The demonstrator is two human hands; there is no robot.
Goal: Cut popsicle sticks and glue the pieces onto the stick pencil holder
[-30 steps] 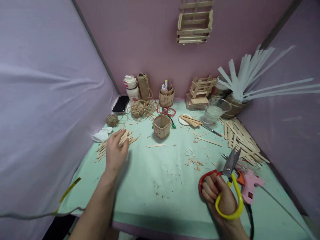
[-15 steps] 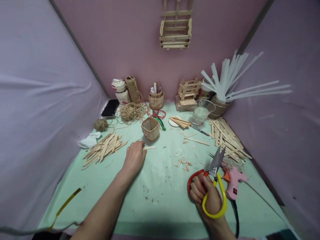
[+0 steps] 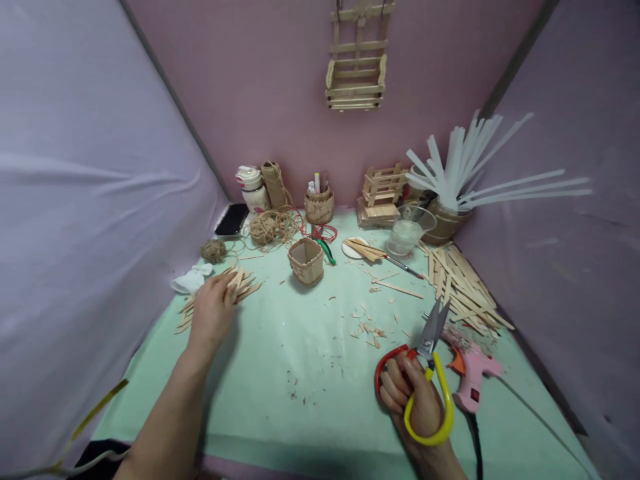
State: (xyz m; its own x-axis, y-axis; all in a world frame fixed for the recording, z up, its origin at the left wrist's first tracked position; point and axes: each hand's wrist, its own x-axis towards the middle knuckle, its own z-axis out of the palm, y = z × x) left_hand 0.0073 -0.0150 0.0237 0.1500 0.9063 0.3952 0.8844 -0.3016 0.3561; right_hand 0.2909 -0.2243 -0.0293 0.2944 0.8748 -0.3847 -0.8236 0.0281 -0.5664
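Note:
My left hand (image 3: 214,308) is over the left pile of thin wooden sticks (image 3: 247,288), fingers bent down at a pale piece; exactly what the fingertips hold is too small to tell. My right hand (image 3: 413,393) grips the scissors (image 3: 433,330), which have one red and one yellow handle, their blades pointing up and slightly apart. A small wooden basket (image 3: 307,263) with a braided rim stands upright mid-table, touched by neither hand. Beside the right hand lies a pink glue gun (image 3: 475,373).
Twine (image 3: 267,228), a bottle (image 3: 253,190), a phone (image 3: 233,220) and a pen holder (image 3: 319,205) stand or lie behind. On the right are a glass cup (image 3: 404,233), white strips (image 3: 455,163) and another stick pile (image 3: 463,287). Wood scraps (image 3: 369,330) lie centre-right.
My left hand has moved left from beside the basket to the stick pile. The stick that was at its fingers no longer shows there. The view has shifted slightly; my right hand still holds the scissors.

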